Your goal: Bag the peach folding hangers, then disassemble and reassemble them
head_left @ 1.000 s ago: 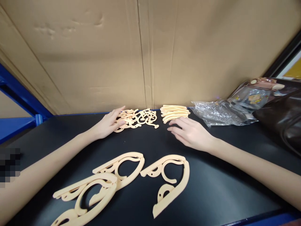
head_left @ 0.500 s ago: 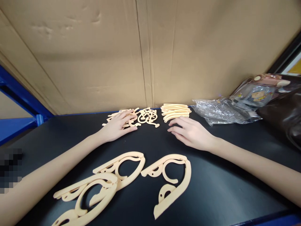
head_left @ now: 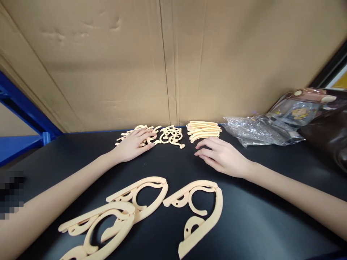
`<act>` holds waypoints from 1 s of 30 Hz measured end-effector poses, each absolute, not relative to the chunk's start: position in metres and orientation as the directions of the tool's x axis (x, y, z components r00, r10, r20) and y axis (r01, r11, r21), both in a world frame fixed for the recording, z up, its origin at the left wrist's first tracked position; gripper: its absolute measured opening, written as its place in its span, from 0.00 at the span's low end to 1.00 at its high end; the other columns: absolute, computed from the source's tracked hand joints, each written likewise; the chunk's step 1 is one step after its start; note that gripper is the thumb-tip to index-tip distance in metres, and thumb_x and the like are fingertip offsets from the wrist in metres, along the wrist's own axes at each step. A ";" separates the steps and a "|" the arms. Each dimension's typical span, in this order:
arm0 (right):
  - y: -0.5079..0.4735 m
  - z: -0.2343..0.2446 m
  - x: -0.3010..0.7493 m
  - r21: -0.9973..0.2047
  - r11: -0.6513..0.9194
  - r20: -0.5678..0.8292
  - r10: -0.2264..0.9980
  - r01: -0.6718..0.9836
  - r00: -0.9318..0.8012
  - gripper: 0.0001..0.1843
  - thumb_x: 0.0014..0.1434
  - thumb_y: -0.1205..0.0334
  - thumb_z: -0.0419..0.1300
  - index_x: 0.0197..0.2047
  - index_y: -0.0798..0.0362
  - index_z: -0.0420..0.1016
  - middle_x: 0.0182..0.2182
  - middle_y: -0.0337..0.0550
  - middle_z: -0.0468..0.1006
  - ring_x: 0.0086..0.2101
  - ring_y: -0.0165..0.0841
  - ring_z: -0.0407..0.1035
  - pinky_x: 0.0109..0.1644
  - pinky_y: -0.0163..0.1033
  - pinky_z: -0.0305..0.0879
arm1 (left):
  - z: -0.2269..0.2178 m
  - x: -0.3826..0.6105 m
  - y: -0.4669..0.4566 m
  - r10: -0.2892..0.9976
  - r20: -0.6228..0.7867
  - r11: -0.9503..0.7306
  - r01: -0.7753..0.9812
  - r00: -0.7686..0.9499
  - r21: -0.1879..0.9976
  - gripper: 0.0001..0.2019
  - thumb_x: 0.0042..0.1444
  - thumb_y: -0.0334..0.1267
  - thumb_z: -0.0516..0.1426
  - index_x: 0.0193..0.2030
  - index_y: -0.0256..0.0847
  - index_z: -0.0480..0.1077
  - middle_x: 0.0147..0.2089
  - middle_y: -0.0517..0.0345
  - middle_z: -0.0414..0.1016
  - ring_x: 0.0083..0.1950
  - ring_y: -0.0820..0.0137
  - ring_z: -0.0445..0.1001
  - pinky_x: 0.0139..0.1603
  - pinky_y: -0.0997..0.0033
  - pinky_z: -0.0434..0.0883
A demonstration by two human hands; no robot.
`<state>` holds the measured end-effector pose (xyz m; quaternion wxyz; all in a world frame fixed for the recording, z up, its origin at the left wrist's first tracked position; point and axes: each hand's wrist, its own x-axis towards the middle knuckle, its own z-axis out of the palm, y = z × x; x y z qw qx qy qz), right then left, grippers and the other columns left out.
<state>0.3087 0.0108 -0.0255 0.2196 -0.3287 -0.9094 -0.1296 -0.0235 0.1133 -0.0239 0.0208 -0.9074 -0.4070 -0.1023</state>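
My left hand [head_left: 136, 144] lies palm down, fingers spread, over a pile of cream plastic hanger parts [head_left: 121, 138] at the back of the table. Beside it is a tangle of cream hanger hooks [head_left: 171, 135]. My right hand [head_left: 219, 155] hovers or rests just in front of a stack of curved hanger arms [head_left: 203, 130], fingers slightly bent and apart, with nothing seen in them. Nearer to me lie three folding hangers with hooks: one on the right [head_left: 215, 209], one in the middle [head_left: 159, 198], and one at front left [head_left: 121, 229], overlapping the middle one.
Clear plastic bags [head_left: 260, 128] and a dark brown bag [head_left: 328, 130] sit at the right of the black table [head_left: 257, 216]. A cardboard wall [head_left: 121, 72] stands behind. A blue metal frame [head_left: 27, 108] is at the left.
My left hand has shifted slightly left over the pile, showing a bit more of the parts. My right hand stays in front of the stack. The view has moved a little.
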 end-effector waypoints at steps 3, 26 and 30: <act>0.011 -0.026 0.310 0.080 0.754 0.487 0.541 0.652 -0.685 0.13 0.66 0.66 0.50 0.43 0.53 0.77 0.43 0.49 0.76 0.44 0.38 0.70 0.48 0.46 0.69 | -0.025 -0.028 0.115 0.743 0.216 -0.658 0.750 0.633 0.067 0.28 0.64 0.57 0.42 0.62 0.42 0.63 0.68 0.48 0.60 0.70 0.58 0.52 0.69 0.53 0.48; -0.024 0.002 0.295 -0.399 0.650 0.375 0.759 0.647 -0.532 0.08 0.70 0.59 0.46 0.42 0.51 0.63 0.33 0.39 0.74 0.30 0.30 0.69 0.33 0.36 0.64 | 0.014 0.041 0.019 0.916 0.331 -0.398 0.403 0.228 0.824 0.19 0.63 0.53 0.48 0.52 0.44 0.67 0.58 0.54 0.70 0.60 0.59 0.67 0.62 0.55 0.64; -0.029 0.007 0.294 -0.534 0.638 0.560 0.759 0.555 -0.333 0.04 0.68 0.61 0.47 0.44 0.49 0.60 0.29 0.37 0.72 0.28 0.30 0.67 0.32 0.34 0.64 | 0.019 0.067 -0.013 0.837 -0.032 0.023 0.022 0.546 0.999 0.17 0.61 0.53 0.53 0.46 0.42 0.70 0.55 0.50 0.73 0.56 0.58 0.72 0.58 0.56 0.69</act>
